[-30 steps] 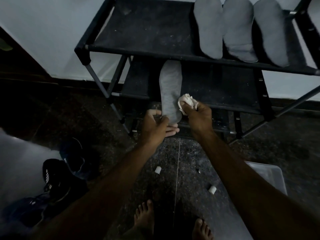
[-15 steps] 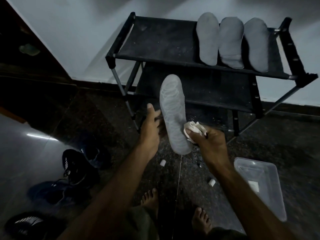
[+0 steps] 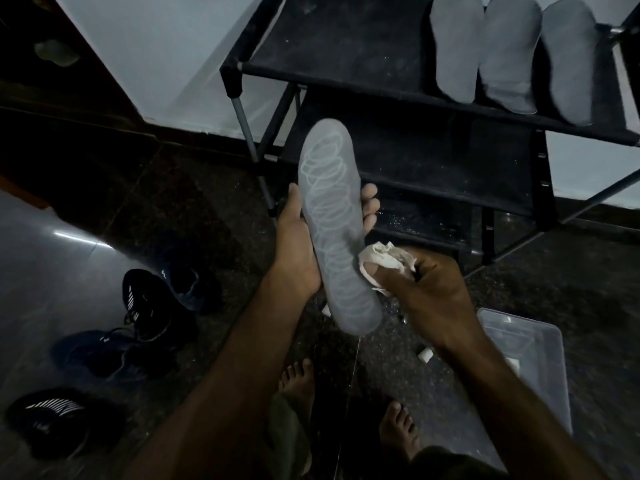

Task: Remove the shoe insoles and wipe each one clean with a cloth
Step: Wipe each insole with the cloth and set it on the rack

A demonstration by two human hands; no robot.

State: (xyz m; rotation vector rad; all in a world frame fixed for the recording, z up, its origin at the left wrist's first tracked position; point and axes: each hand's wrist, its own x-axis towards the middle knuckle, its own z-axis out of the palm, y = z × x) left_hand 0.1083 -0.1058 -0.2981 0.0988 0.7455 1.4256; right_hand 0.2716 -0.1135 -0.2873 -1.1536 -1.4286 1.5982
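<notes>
Pointing toe-up toward rack, insole lengthwise, heel down

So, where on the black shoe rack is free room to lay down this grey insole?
The top shelf is bare left of the three grey insoles, up to its left rail. Its right end is crowded. The middle shelf also looks bare.
</notes>
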